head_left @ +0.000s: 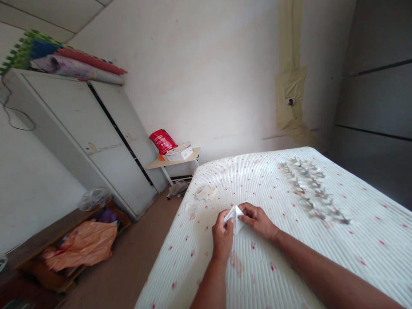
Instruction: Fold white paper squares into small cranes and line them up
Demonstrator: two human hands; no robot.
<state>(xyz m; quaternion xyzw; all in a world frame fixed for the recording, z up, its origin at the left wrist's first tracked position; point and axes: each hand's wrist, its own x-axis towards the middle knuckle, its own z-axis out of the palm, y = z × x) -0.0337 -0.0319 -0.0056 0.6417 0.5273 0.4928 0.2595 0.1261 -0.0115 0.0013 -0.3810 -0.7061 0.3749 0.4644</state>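
Note:
A small folded piece of white printed paper [236, 219] is held between both hands, just above the striped, dotted bed cover [257, 266]. My left hand [222, 231] pinches its left side, with the thumb on the near face. On the right side, the thumb and fingers of my right hand [257, 219] grip the paper's edge. Flat sheets of paper [206, 193] lie beyond my left hand. To the right, several small folded paper figures [305, 184] stand in rows on the cover.
A small side table [189, 155] with a red bag [162, 140] and a white box stands past the bed's far left corner. A grey cabinet [86, 128] is at the left, above a low wooden bench with orange cloth [86, 244].

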